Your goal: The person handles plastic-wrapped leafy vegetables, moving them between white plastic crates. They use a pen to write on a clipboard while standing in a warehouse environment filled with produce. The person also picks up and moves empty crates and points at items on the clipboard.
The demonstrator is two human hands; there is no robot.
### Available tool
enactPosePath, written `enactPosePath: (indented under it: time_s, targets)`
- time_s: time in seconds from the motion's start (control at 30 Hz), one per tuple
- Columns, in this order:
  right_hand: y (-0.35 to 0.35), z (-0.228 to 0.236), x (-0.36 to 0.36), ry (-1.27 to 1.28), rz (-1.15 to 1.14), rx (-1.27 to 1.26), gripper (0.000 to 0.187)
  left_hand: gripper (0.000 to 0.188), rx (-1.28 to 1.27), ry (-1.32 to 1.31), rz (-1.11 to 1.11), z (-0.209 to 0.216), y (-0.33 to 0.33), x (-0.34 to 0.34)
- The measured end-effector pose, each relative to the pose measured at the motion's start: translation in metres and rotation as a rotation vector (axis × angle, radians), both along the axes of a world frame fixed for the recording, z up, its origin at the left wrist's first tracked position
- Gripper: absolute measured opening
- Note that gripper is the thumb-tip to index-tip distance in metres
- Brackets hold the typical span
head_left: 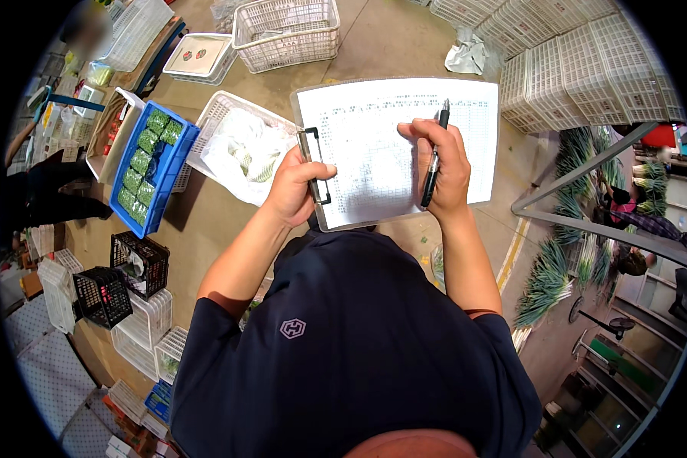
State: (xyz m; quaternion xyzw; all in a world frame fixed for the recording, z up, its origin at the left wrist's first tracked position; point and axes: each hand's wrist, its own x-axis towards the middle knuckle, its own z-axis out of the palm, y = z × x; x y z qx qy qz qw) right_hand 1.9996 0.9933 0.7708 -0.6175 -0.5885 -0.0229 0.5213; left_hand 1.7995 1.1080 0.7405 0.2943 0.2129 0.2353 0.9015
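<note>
A clear clipboard [307, 114] with a black-and-metal clip [313, 164] is held up in front of my chest. On it lies a white printed sheet [389, 164] covered with a fine table. My left hand [294, 187] grips the board's left edge by the clip, thumb on top and the other fingers hidden beneath. Over the right part of the sheet is my right hand [444, 164]. It is closed around a black pen [432, 172], which slants across the fingers with one end above the hand. The index finger reaches out toward the sheet's middle.
Left of the board stand a white basket [214, 114] with a plastic bag [244, 145] and a blue crate [154, 200] of packed greens. Stacked white crates [580, 69] rise at the far right. Green onions [546, 282] and a metal frame [588, 221] are at the right.
</note>
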Motion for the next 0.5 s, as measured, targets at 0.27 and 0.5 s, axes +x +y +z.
enactPosePath:
  time_s: [0.27, 0.5]
  targets:
    - [-0.001, 0.001, -0.001, -0.007, -0.027, -0.038, 0.026, 0.061, 0.013, 0.078, 0.018, 0.01, -0.001, 0.005]
    - [0.001, -0.002, -0.003, 0.007, -0.046, -0.038, 0.026, 0.059, 0.054, 0.144, 0.038, 0.007, -0.001, 0.003]
